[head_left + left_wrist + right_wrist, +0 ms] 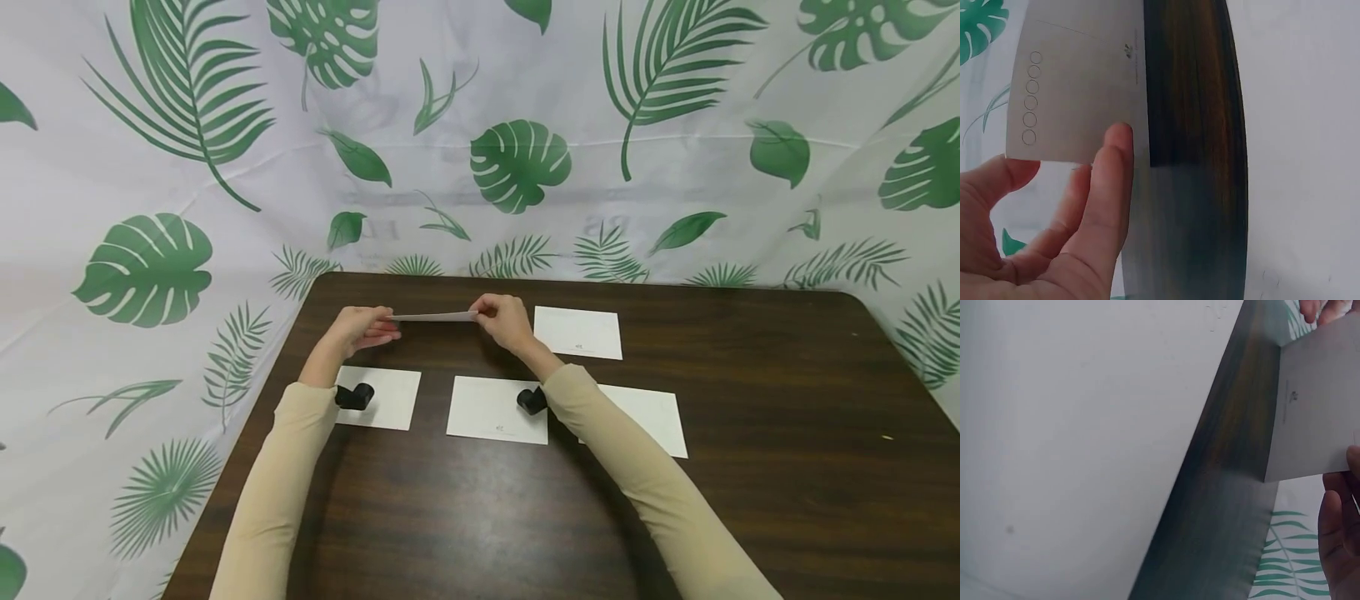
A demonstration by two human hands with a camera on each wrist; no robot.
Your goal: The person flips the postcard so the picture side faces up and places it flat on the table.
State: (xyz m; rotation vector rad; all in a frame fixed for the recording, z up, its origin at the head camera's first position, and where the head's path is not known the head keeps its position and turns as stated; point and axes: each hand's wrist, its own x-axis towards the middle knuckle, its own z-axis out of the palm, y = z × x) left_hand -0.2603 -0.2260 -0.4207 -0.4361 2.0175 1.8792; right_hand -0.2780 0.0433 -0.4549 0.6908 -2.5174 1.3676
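A white postcard (1079, 94) with a row of small printed circles and a tiny logo is held up above the far left part of the table. In the head view it appears nearly edge-on as a thin strip. My left hand (362, 327) grips one short end, its thumb and fingers at the edge in the left wrist view. The opposite short end is pinched by my right hand (504, 320), thumb against fingers. In the right wrist view the right hand (1340, 531) is partly cut off by the frame.
Several more white cards lie flat on the dark wooden table (450, 517): one at left (390, 400), one in the middle (487, 408), one partly under the right sleeve (652, 417), one farther back (577, 332). A leaf-printed curtain (420, 183) hangs behind.
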